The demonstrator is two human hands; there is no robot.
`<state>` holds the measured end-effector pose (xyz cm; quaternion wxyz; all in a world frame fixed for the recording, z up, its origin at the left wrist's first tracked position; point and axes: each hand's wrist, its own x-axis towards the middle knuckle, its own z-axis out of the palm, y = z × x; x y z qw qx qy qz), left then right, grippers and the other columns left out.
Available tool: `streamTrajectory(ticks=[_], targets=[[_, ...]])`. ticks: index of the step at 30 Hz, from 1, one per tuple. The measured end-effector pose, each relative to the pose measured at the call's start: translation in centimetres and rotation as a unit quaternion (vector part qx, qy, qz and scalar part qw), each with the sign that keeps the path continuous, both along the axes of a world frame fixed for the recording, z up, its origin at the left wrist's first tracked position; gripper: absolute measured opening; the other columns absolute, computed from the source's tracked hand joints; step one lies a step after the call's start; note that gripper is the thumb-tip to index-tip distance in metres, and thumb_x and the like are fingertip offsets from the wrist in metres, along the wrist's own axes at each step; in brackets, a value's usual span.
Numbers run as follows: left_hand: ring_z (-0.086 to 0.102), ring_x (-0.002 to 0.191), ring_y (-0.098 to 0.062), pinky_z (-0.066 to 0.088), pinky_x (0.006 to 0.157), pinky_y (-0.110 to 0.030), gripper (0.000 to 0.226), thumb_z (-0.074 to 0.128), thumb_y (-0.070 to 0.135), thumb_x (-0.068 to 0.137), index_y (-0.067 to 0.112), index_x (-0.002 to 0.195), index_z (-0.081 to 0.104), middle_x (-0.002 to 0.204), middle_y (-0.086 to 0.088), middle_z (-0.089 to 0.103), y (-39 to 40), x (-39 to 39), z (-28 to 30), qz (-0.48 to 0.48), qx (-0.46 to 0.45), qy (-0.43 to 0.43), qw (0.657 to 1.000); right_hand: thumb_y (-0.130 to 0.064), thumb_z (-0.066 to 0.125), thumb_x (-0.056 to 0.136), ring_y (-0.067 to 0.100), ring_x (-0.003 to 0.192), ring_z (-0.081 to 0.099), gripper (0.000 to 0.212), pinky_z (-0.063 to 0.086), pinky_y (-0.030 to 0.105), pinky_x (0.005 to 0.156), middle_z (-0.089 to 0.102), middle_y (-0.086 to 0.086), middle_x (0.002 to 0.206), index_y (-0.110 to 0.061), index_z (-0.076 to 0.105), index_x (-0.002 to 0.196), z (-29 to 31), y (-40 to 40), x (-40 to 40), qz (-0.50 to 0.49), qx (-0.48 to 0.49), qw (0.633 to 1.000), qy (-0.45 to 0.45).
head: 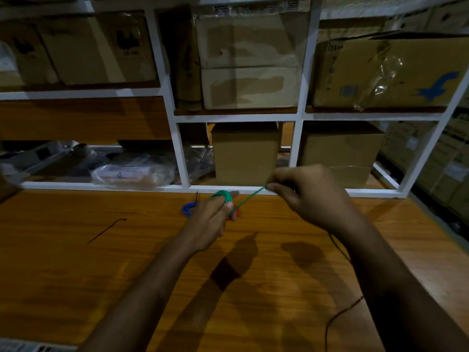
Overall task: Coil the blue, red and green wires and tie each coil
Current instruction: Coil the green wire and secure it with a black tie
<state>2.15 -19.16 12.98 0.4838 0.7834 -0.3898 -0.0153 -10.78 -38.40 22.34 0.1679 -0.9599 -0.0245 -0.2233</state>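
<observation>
Head view: we are looking at the green wire [224, 194] looped around the fingers of the left hand [212, 214], near the bench's far edge. We are seeing the right hand [309, 196] pinching a taut strand of it. Behind the left hand, the blue coil [188, 209] and a red coil [237, 212] are lying on the bench [101, 262]; a dark tie [106, 231] is lying toward the left edge.
</observation>
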Motion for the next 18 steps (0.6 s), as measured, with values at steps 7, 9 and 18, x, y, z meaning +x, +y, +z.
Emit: streamTrajectory(ticks=[7, 9, 18], targets=[[0.064, 0.058, -0.028, 0.045, 0.104, -0.051, 0.037, 0.019, 0.018, 0.103, 0.002, 0.083, 0.045, 0.096, -0.047, 0.058, -0.6, -2.6, 2.8, -0.383, -0.211, 0.443, 0.783, -0.048, 0.059, 0.088, 0.007, 0.070, 0.060, 0.021, 0.054, 0.038, 0.062, 0.065, -0.013, 0.075, -0.031, 0.072, 0.094, -3.9, -2.7, 4.0, 0.026, 0.194, 0.978, -0.065], [0.068, 0.094, -0.044, 0.020, 0.117, -0.058, 0.035, 0.012, 0.018, 0.105, 0.001, 0.095, 0.041, 0.091, -0.059, 0.044, -0.6, -2.6, 3.5, -0.448, -0.296, 0.550, 0.640, -0.038, 0.058, 0.094, 0.003, 0.064, 0.055, 0.015, 0.047, 0.029, 0.059, 0.060, -0.015, 0.067, -0.030, 0.071, 0.091, -5.9, -1.9, 4.8, 0.057, 0.237, 0.969, -0.033], [0.041, 0.136, -0.042, 0.040, 0.109, -0.051, 0.029, 0.055, 0.028, 0.093, 0.008, 0.073, 0.063, 0.142, -0.033, 0.045, -1.1, 0.3, 4.5, -0.212, -0.440, 0.436, 0.756, -0.028, 0.043, 0.105, 0.001, 0.046, 0.045, 0.032, 0.036, 0.024, 0.052, 0.048, -0.009, 0.050, -0.014, 0.068, 0.091, -9.3, 2.8, 4.1, 0.158, 0.259, 0.946, 0.117]])
